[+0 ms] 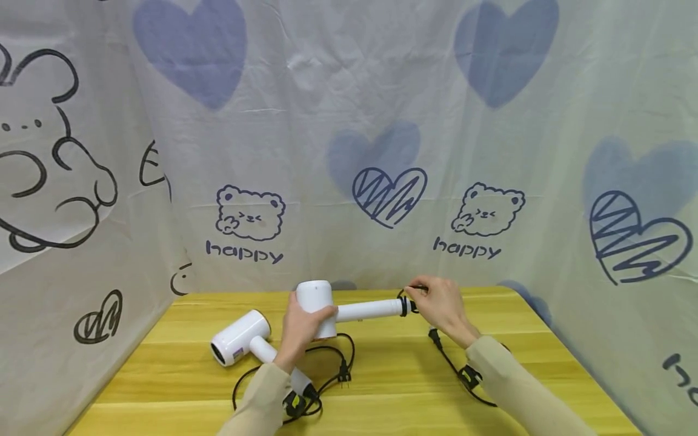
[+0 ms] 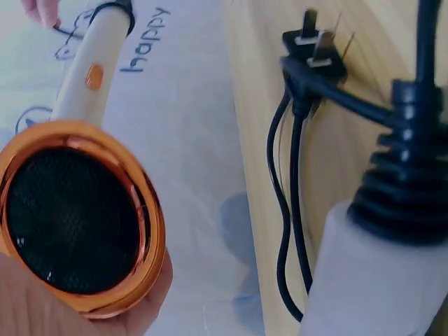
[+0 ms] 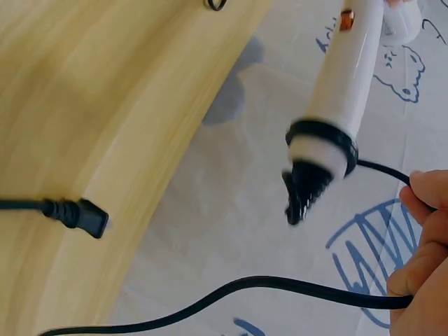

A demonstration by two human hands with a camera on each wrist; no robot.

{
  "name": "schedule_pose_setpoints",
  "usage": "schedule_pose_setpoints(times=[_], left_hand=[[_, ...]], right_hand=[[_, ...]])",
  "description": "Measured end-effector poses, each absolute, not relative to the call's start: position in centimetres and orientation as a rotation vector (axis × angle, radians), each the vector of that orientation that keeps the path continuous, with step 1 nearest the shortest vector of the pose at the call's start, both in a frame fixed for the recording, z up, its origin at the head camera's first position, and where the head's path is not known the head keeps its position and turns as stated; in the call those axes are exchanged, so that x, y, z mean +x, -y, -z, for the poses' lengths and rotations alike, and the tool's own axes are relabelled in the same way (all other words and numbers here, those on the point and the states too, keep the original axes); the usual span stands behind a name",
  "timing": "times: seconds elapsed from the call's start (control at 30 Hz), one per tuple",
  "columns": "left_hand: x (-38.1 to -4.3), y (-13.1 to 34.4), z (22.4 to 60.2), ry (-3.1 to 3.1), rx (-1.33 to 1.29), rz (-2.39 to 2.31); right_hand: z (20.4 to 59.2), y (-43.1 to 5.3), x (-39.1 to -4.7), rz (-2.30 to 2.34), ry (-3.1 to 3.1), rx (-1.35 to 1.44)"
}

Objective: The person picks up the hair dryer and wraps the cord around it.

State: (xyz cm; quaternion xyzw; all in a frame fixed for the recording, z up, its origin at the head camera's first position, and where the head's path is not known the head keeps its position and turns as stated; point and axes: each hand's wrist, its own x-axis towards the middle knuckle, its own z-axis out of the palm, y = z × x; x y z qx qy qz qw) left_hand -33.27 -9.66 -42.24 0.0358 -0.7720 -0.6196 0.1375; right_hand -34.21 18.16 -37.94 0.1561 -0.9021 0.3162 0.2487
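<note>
A white hair dryer [image 1: 317,295] is held up above the far part of the bench [image 1: 398,378], in front of the heart-printed curtain [image 1: 327,72]. Its barrel stands nearly upright, the plain white end up and the copper-rimmed grille [image 2: 73,220] turned downward. The handle [image 1: 368,310] juts out sideways from the barrel, its long axis almost level and its tail pointing to the person's right, tipped slightly upward. The left hand [image 1: 302,327] is closed round the barrel, thumb laid across its near side. Out past the handle's tail, where black loops ring the white tube, the right hand [image 1: 440,303] pinches the thin black cord [image 3: 381,168] between thumb and forefinger, its other fingers curled where a lower run of cord meets them. A second white dryer [image 1: 240,338] lies on the bench by the left forearm, its dark open end facing left and toward the person, its handle slanting down to the right. A two-pronged plug [image 1: 344,370] lies beside it, prongs toward the person; another plug [image 1: 434,336] rests near the right forearm.
</note>
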Motion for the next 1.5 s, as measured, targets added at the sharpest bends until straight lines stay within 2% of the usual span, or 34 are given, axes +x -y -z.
schedule_pose_setpoints(times=[0.23, 0.67, 0.8, 1.0, 1.17, 1.5], left_hand=[[-33.1, 8.7, 42.2, 2.139, 0.246, 1.808], [-33.0, 8.8, 42.7, 1.860, 0.437, 2.238], [-33.0, 8.7, 42.6, 1.823, 0.446, 2.297], [-32.8, 8.4, 42.5, 1.816, 0.403, 2.349], [-32.7, 8.7, 42.9, 1.852, 0.362, 2.413], [-33.3, 9.8, 43.3, 2.075, 0.136, 2.446]], right_hand=[[39.0, -18.2, -33.6, -1.042, 2.480, 0.384], [41.5, -20.0, -33.6, -1.369, 2.603, 0.560], [42.1, -20.6, -34.3, -1.649, 2.655, 0.600], [42.1, -22.1, -35.8, -2.035, 2.740, 0.456], [42.3, -22.9, -36.7, -1.957, 2.808, 0.429], [41.0, -23.5, -37.3, -1.330, 2.835, 0.214]])
